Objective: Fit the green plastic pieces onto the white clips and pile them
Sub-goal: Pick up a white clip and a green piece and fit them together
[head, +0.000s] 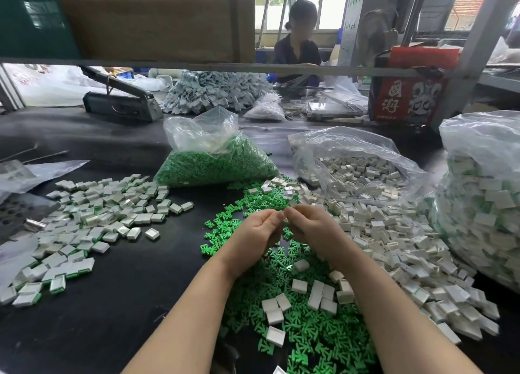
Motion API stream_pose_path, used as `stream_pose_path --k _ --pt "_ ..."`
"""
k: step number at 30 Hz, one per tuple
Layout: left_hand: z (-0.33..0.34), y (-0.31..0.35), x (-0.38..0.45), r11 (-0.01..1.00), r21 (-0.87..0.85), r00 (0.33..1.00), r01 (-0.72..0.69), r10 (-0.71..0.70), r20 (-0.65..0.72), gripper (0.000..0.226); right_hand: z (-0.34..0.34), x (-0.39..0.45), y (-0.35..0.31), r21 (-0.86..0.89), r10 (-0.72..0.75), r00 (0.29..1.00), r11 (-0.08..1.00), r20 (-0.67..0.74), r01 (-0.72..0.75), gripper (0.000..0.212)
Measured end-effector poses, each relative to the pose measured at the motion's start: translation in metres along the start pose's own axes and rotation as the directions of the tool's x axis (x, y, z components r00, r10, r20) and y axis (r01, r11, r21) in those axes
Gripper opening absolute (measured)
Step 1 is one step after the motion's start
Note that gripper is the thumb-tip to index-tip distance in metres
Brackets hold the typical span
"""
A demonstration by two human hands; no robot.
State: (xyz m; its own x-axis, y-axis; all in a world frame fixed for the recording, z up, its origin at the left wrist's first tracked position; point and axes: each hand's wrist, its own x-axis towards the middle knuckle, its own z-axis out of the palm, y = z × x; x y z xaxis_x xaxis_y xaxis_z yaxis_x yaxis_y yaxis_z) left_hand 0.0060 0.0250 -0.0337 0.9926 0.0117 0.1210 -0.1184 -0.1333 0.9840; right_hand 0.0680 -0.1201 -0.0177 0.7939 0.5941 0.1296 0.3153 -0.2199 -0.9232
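Black worktable (112, 303), hands (284, 227) meeting above green pieces (298, 334)

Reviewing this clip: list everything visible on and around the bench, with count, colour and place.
loose green pieces: many, green, spread under the forearms.
loose white clips: many, white, heap right of the hands.
assembled pile: many, white with green edges, left.
bag of green pieces: one, clear, centre back.
bag of white clips: one, clear, open, right of it.
bag of assembled clips: one, clear, far right.
red carton: one, back right.
other worker: one, dark top, behind the bench.
table: one, black.
left hand: fingers curled, meeting the right.
right hand: fingers curled; held part too small to identify.
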Motion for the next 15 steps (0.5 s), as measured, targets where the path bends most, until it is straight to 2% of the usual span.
stream_pose_path --k 6,15 --pt "-0.001 0.002 0.0 1.0 0.017 1.0 0.013 -0.013 -0.013 0.03 0.008 0.001 0.001 -0.099 -0.085 0.993 0.992 -0.084 0.077 0.04" --pt "0.0 0.019 -0.008 0.998 -0.032 0.998 0.046 -0.044 0.046 0.038 0.005 -0.002 -0.004 0.185 -0.05 0.999 0.981 -0.008 0.051 0.04"
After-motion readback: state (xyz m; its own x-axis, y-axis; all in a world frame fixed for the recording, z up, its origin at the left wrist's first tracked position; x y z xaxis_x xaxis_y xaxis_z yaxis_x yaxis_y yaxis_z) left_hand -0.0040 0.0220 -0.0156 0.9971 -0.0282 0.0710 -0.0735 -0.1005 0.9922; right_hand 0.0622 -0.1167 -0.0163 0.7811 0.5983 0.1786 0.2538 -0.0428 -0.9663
